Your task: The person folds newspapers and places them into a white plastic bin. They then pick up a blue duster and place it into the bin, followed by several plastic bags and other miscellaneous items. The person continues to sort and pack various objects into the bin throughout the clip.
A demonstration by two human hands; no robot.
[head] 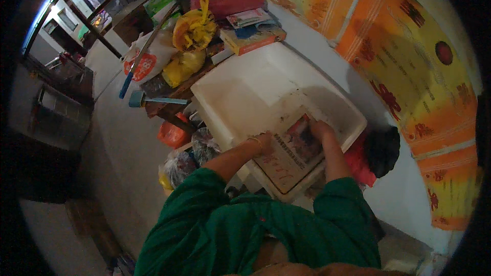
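Note:
A flat printed cardboard piece (285, 168), with a dark picture, writing and a dark border line, lies tilted at the near end of a large white tub (264, 78). My left hand (265, 143) holds its left edge, a thin bracelet around the wrist. On the opposite edge, beside the picture, my right hand (321, 129) grips it with bent fingers. Dim light blurs the fingertips of both hands. Dark specks dot the tub's inner floor.
Left of the tub, a blue-handled brush or scraper (157, 100) juts over a wooden table edge. Yellow plastic bags (184, 67), a long stick (147, 44) and an orange box (253, 42) crowd beyond. A black bag (381, 151) sits right, by the poster-covered wall (422, 84).

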